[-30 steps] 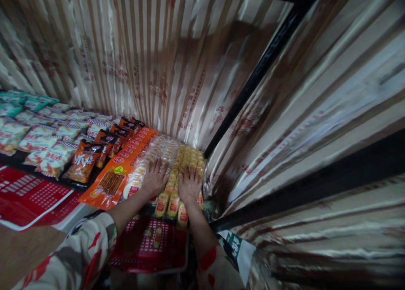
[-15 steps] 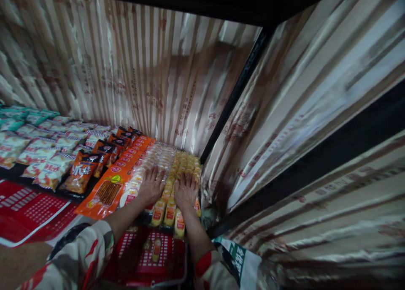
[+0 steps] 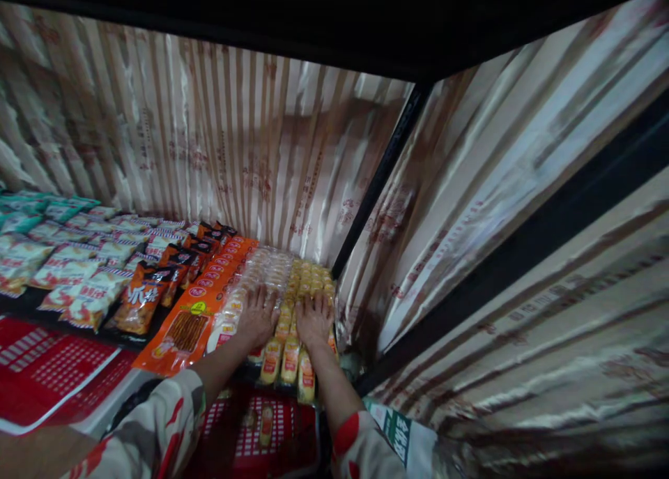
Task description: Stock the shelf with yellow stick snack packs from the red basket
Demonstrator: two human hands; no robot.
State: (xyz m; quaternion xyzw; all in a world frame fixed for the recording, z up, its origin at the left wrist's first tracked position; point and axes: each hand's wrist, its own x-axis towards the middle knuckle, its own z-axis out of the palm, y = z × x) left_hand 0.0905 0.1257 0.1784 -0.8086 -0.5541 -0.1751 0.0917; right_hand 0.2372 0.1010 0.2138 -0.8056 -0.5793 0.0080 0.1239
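Note:
My left hand (image 3: 257, 318) lies flat, fingers stretched forward, over the border between clear-wrapped pale snack packs (image 3: 265, 266) and the yellow ones. Beside it, my right hand (image 3: 314, 318) rests with spread fingers on the rows of small yellow wrapped cakes (image 3: 290, 360). Both palms face down and neither hand grips anything. Several yellow cakes with red labels stand along the shelf's front edge between my forearms. Left of my left hand is a row of orange snack bags (image 3: 180, 336) with brown sticks showing through a window.
Orange-black bags (image 3: 139, 298), white bags (image 3: 91, 298) and green bags (image 3: 65, 207) fill the shelf leftward. Red baskets (image 3: 67, 388) stand below the front edge, one (image 3: 251, 434) holding a small wrapped piece. A black post (image 3: 379, 186) and striped sheeting (image 3: 251, 130) close the corner.
The view has tilted up slightly, so the shelf and goods sit lower and a bit further right. Both hands stay flat on the packs in nearly the same places.

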